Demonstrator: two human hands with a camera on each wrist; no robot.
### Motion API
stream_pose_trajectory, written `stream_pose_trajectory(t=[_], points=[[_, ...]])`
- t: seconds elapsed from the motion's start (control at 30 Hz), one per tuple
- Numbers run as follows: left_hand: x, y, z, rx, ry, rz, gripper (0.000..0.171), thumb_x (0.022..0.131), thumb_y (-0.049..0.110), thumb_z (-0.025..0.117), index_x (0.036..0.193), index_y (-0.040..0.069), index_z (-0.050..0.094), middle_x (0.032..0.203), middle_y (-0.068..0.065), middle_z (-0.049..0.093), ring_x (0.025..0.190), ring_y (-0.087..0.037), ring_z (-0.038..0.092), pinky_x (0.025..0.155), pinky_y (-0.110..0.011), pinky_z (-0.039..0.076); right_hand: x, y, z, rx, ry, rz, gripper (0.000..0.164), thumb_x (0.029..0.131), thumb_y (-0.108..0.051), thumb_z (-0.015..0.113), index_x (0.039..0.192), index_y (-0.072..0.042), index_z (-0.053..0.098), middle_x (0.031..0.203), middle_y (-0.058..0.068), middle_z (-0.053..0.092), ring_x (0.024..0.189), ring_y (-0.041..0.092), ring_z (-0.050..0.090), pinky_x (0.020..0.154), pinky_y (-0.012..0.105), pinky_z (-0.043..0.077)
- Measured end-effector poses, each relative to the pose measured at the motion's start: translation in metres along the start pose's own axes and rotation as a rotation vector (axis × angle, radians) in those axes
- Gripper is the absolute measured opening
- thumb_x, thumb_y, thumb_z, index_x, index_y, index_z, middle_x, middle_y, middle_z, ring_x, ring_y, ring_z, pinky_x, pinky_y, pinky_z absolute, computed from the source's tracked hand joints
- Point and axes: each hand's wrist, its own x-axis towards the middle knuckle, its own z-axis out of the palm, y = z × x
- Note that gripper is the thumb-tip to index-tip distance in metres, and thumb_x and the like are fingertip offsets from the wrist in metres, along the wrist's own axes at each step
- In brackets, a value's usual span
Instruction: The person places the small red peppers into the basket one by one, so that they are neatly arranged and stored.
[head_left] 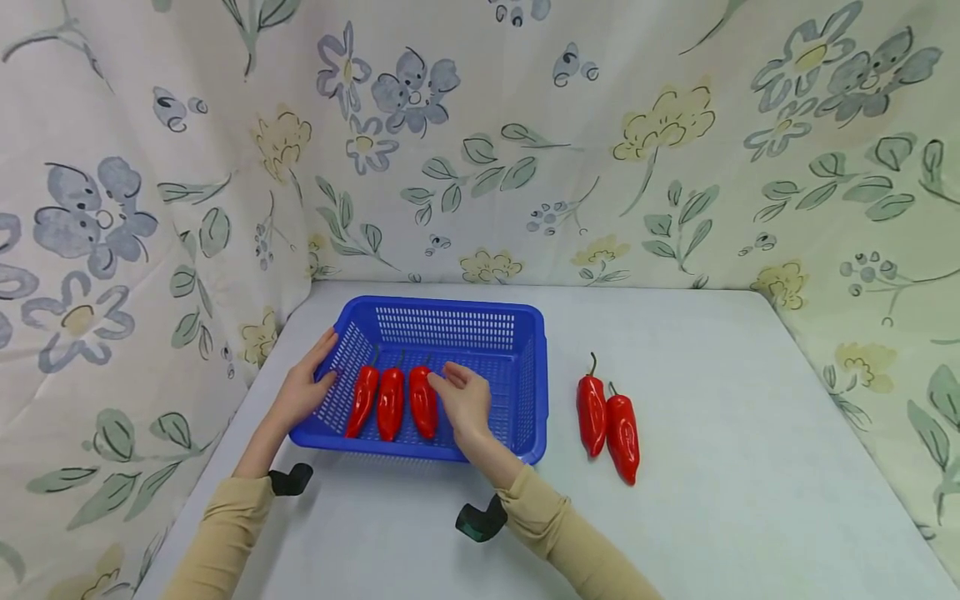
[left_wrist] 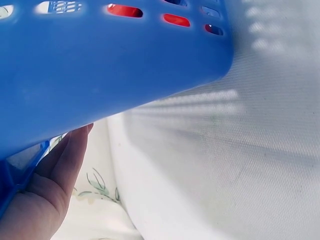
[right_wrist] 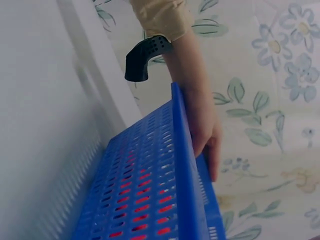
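Observation:
A blue plastic basket (head_left: 468,454) with slotted walls stands on the table. Three glossy red peppers, a left one (head_left: 363,400), a middle one (head_left: 390,403) and a right one (head_left: 423,402), lie side by side in it. My left hand (head_left: 300,390) holds the basket's left rim, thumb inside and fingers along the outside; its fingers (left_wrist: 70,155) show against the wall in the left wrist view. Over the basket, my right hand (head_left: 467,403) has its thumb beside the right pepper's upper end, with the fingers slightly apart. Whether it touches that pepper is hard to tell.
Two more red peppers, one (head_left: 592,412) with a long curved stem and another (head_left: 622,437), lie close together right of the basket. Floral curtain (head_left: 555,192) hangs behind and beside the white table (head_left: 720,433). A black wrist camera (head_left: 482,518) sits near the right cuff.

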Motion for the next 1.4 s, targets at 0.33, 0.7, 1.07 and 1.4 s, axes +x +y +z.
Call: stream_pose_trajectory(t=[0.33,0.7,1.07,1.4], points=[[0.001,-0.001,-0.001,0.002,-0.001,0.009,0.063,0.09,-0.005,0.047,0.148,0.001,0.027,0.158,-0.015,0.017,0.141,-0.045,0.021,0.109,-0.065,0.022,-0.009,-0.006,-0.017,-0.01,-0.026,-0.123,0.048,0.086,-0.018,0.069,0.128,-0.001,0.057,0.131,0.017,0.059,0.123,0.032,0.055,0.1,0.04,0.046],[0.001,-0.002,0.0,0.0,-0.003,0.003,0.063,0.09,-0.006,0.047,0.149,0.002,0.026,0.159,-0.014,0.017,0.142,-0.044,0.02,0.11,-0.064,0.021,-0.018,-0.01,-0.035,-0.01,-0.041,-0.179,0.048,0.087,-0.022,0.067,0.131,-0.005,0.056,0.133,0.012,0.058,0.125,0.028,0.054,0.099,0.037,0.047],[0.001,-0.004,0.0,0.002,-0.001,0.003,0.063,0.09,-0.006,0.047,0.149,0.002,0.026,0.159,-0.014,0.017,0.142,-0.044,0.02,0.11,-0.063,0.022,-0.014,-0.013,-0.058,-0.002,0.0,-0.236,0.046,0.087,-0.02,0.067,0.129,-0.005,0.057,0.133,0.011,0.058,0.126,0.027,0.054,0.099,0.035,0.046],[0.001,-0.001,-0.001,0.005,0.001,0.008,0.062,0.09,-0.005,0.047,0.149,0.002,0.026,0.158,-0.015,0.017,0.142,-0.045,0.02,0.11,-0.064,0.022,-0.011,-0.013,-0.086,-0.032,0.046,-0.274,0.047,0.089,-0.023,0.066,0.132,-0.009,0.056,0.136,0.009,0.056,0.127,0.025,0.053,0.098,0.029,0.045]])
